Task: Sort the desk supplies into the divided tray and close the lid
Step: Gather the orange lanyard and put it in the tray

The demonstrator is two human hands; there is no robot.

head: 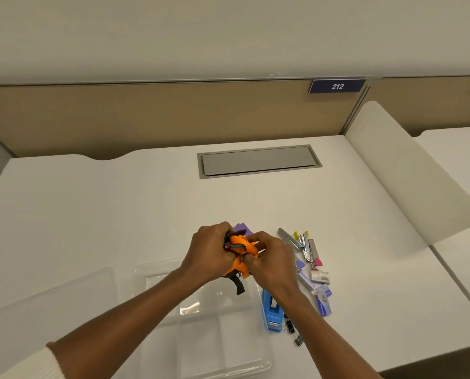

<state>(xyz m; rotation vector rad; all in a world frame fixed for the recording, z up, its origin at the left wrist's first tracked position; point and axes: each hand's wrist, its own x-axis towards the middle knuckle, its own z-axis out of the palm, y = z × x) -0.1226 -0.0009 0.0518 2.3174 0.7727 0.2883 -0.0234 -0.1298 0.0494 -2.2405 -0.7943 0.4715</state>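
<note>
Both hands meet above the far edge of the clear plastic divided tray [201, 324], working on a bunched orange fabric strap [242, 248] w/ dark grey trim and a black clip end [238, 286] dangling below it over the tray. The left hand [210, 251] is curled tight round the left side of the bundle, fingers wrapped over it; the right hand [272, 262] pinches the right side, thumb and forefinger closed on an orange fold (so both are closed on the same item). The strap looks crumpled, looped over itself, not flat. The tray sits on the white desk [119, 214] near the front edge, transparent, w/ several rectangular compartments; I can't tell if anything lies in them. Its clear flat plastic lid [50, 299] lies on the desk just left of the tray, off it. A purple paper pad [242, 228] peeks out behind the hands. Right of the tray: a blue tape dispenser [269, 310] partly under the right forearm, black binder clips [291, 328] beside it, then a loose pile w/ silver staplers or staple removers [296, 242], a pink-tipped one [317, 261] and small clear staple boxes [321, 277]. A grey recessed cable hatch [258, 161] sits further back on the desk.
</note>
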